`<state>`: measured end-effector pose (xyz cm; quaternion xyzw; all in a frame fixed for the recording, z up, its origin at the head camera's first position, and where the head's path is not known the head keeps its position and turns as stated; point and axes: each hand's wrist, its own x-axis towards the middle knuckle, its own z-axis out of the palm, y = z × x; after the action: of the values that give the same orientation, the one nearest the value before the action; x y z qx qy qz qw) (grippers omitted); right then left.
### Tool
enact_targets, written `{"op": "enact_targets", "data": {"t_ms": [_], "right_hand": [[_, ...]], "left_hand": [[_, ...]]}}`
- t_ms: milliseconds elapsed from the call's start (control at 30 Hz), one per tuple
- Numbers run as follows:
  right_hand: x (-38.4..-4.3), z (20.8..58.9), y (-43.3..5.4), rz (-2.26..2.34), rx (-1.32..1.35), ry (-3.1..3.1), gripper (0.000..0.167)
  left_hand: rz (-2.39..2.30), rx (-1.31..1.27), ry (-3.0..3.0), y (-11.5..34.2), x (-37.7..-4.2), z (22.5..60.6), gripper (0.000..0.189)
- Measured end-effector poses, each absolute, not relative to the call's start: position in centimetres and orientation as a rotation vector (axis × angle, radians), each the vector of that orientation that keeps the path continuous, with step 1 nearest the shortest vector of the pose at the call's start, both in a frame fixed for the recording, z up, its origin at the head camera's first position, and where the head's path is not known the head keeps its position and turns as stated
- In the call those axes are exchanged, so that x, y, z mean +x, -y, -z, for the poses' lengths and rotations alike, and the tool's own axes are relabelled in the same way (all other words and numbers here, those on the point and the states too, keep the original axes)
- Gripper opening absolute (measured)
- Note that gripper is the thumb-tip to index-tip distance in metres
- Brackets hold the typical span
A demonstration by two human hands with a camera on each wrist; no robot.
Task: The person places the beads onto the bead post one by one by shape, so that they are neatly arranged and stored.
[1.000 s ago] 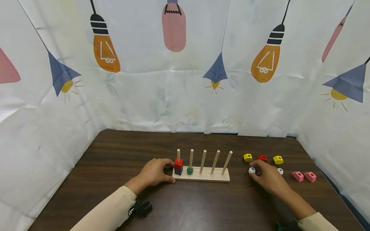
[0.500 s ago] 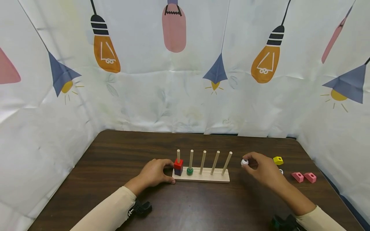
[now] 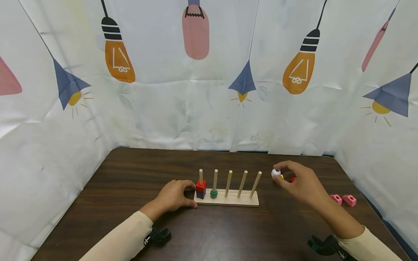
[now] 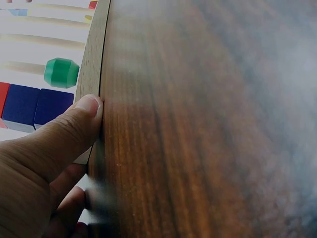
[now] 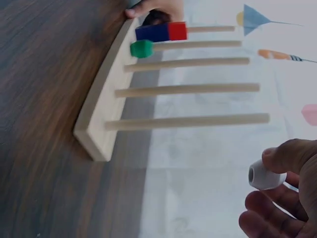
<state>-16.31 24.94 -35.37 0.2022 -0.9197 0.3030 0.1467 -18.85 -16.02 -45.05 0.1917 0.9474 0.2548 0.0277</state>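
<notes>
Bead: a white bead (image 3: 276, 172) held in the air, right of the peg board (image 3: 226, 198) and about level with the peg tops; in the right wrist view (image 5: 265, 175) its hole faces the pegs, so its axis lies roughly along the row of pegs.
Right hand: the right hand (image 3: 298, 183) is raised off the tabletop; thumb and fingers (image 5: 289, 154) pinch the bead.
Peg board: a pale wooden base with five upright pegs, its long axis running left to right across the tabletop; the rightmost peg (image 3: 255, 184) stands nearest the bead, apart from it.
On the pegs: a red block (image 3: 200, 186) over a blue block (image 4: 37, 107) on the leftmost peg; a green bead (image 3: 213, 193) on the second.
Left hand: the left hand (image 3: 173, 196) rests at the board's left end, thumb pressed to its edge, fingers curled round the end.
Loose pieces: two pink blocks (image 3: 343, 199) lie to the right; bits of red and yellow show behind the right hand.
Surface: a dark wood-grain tabletop (image 3: 137, 174).
Room: white cloth (image 3: 169, 108) printed with lamps and bulbs hangs on three sides.
</notes>
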Motion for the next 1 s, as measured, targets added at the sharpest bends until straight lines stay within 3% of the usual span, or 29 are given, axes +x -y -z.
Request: {"op": "enact_targets", "data": {"t_ms": [1000], "right_hand": [[-17.2,33.8,-19.6,-1.040,0.726,2.546,0.031]], "left_hand": [[-0.825,0.607,-2.907,16.1,-18.9,45.2,0.056]]}}
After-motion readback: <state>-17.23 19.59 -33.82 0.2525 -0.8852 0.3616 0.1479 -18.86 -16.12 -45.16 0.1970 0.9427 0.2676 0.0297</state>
